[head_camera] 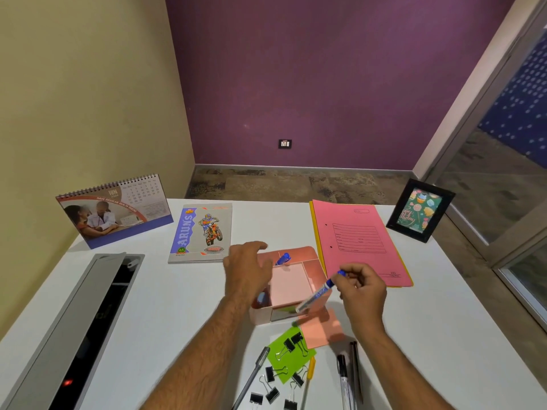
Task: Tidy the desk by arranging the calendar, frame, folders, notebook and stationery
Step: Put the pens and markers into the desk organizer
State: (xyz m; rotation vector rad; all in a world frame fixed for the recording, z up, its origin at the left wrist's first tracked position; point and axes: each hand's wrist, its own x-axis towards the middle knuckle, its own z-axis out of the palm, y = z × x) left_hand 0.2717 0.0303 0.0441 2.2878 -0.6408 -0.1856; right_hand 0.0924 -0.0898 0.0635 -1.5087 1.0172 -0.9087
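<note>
My right hand (359, 287) pinches the blue marker (318, 292), its long axis slanting down-left over the pink organizer (318, 269), just beside my grip. My left hand (245, 267) rests loosely curved on the organizer's left side on the bench (165, 297).

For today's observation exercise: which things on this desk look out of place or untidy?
Near the front edge, black binder clips lie scattered over a green sticky note, with loose pens beside them. All sit outside the pink organizer. The right hand holds a blue marker over it.
</note>
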